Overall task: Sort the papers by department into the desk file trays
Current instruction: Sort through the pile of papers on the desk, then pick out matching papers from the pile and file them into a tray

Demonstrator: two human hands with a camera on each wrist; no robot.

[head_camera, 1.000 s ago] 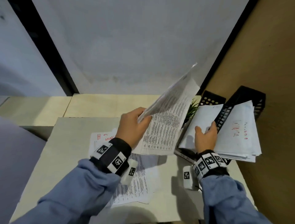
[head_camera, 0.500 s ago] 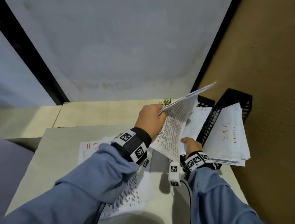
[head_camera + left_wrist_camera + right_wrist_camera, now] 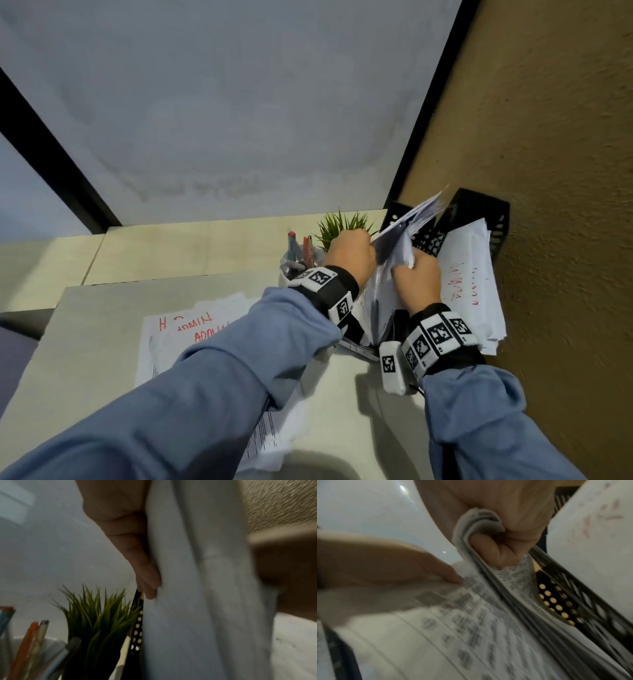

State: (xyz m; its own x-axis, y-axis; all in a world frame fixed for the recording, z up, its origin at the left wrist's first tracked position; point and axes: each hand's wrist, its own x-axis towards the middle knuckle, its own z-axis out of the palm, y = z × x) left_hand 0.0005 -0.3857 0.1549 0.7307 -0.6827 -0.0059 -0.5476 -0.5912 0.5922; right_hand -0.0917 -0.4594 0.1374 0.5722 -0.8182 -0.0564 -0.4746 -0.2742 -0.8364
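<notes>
My left hand (image 3: 359, 248) holds a few printed sheets (image 3: 406, 222) on edge, over the left black perforated tray (image 3: 397, 210). In the left wrist view its fingers (image 3: 147, 577) lie along the white sheet (image 3: 188, 588); the thumb is hidden. Just right of it, my right hand (image 3: 412, 272) grips the bent edge of the papers standing in that tray; its curled fingers (image 3: 489, 550) clamp the folded edges (image 3: 479, 523). The right tray (image 3: 486, 212) holds a stack with red writing (image 3: 469, 277). More papers marked ADMIN in red (image 3: 191, 325) lie on the desk.
A pen cup (image 3: 296, 262) and a small green plant (image 3: 342, 226) stand just left of the trays, close to my left hand. A brown textured wall (image 3: 548, 205) rises right behind the trays. A grey partition (image 3: 239, 102) backs the desk (image 3: 102, 342).
My left hand has carried the printed sheets right and down to the left tray. My right hand went from lying flat on that tray's papers to gripping their edge.
</notes>
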